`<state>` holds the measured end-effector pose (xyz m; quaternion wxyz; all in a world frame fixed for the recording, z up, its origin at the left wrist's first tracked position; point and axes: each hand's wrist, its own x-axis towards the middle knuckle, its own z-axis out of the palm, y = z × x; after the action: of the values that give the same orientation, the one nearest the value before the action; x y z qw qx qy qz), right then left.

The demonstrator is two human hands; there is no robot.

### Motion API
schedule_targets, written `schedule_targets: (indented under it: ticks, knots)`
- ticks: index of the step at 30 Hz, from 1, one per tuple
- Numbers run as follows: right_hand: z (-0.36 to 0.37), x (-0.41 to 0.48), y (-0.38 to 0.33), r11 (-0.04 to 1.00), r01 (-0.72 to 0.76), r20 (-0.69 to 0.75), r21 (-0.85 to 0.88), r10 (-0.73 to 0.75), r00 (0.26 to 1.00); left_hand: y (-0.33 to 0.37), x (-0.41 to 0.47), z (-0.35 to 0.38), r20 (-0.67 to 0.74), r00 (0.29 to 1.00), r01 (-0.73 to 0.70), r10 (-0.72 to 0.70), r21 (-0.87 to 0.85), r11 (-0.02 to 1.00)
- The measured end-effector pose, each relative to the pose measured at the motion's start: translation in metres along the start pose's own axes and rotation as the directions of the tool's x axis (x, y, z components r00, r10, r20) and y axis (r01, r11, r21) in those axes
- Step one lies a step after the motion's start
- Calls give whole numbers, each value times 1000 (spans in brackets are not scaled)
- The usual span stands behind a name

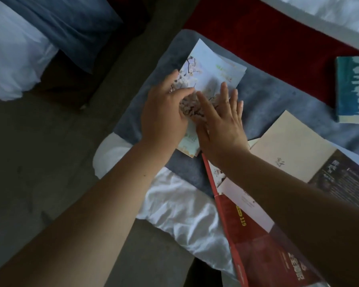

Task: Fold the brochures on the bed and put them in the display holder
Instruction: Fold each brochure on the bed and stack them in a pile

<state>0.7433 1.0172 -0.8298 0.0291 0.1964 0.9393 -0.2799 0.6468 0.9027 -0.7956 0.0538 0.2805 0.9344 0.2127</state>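
Both bare forearms are reaching to mid-frame, left hand (164, 112) and right hand (222, 125) pressing flat, fingers unclenched, on the blossom brochure (214, 69) lying on the grey blanket (267, 96).

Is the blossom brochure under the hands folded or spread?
Partly folded: blossom brochure has a panel doubled over, both hands pressing it flat.

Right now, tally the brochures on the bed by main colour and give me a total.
Pale blue blossom brochure, under both hands: 1
Teal brochure: 1
Beige and dark purple brochure: 1
Red brochure: 1
White leaflet lying on the red one: 1
Total: 5
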Motion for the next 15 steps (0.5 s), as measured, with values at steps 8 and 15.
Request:
schedule_targets:
  ticks: [8, 15]
  knots:
    - [4, 12, 8, 1000, -16, 11, -17, 16, 1000, -3, -1, 21, -37, 999, 8, -9, -2, 1000]
    - [14, 8, 11, 977, -8, 33, -213, 15, 999, -9, -16, 43, -19, 999, -48, 51, 93, 994]
